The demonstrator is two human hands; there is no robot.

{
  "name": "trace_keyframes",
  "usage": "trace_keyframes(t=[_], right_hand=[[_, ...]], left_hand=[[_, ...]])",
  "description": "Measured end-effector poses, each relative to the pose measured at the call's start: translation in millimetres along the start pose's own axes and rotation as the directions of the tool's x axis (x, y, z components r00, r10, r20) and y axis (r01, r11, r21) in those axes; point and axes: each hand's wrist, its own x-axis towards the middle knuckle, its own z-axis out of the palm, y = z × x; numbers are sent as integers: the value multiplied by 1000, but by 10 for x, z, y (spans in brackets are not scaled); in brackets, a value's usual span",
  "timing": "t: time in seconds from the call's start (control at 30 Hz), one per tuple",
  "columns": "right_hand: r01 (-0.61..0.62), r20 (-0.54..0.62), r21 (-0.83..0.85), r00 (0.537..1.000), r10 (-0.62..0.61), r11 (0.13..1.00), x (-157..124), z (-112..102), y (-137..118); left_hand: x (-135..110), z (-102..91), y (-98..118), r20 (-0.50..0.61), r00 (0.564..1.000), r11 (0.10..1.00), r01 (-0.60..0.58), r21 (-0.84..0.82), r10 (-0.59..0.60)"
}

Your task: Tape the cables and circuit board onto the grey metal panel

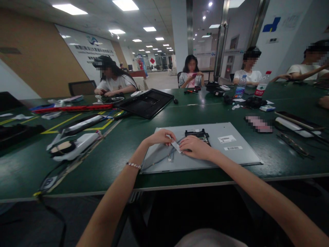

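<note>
The green desk [123,142] carried a flat grey panel [189,164], which lay squarely before the person, probably for steady support within reach of both hands. Beyond it, at eleven o'clock, rested a black frame [146,103]. The right hand [195,147] and left hand [163,136] met over the panel, just below a black bracket [195,132] at twelve o'clock. A thin cable [160,160] trailed toward eight. Each grip pinched a white strip [176,146], left at its ten-o'clock end, right at four, seemingly to keep it straight, though fingers partly hid it.
</note>
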Motion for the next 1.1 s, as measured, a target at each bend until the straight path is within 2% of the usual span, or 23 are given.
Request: trace_keyframes(t=[0.43,0.53,0.67,0.9,1.1], right_hand=[[-11,28,-69,1000,13,998,15,26,-52],[1,33,-46,999,0,999,17,12,-66],[-20,53,16,998,20,1000,17,-15,-105],[-24,89,13,996,22,1000,9,-15,-123],[10,80,-22,997,-8,1000,28,8,-108]], left_hand=[[40,67,56,-43,999,982,3,186,5],[67,71,38,-85,993,968,-57,243,80],[99,68,26,-183,962,922,-126,366,204],[113,124,55,-39,975,898,-185,399,218],[86,143,99,2,985,890,-157,428,173]])
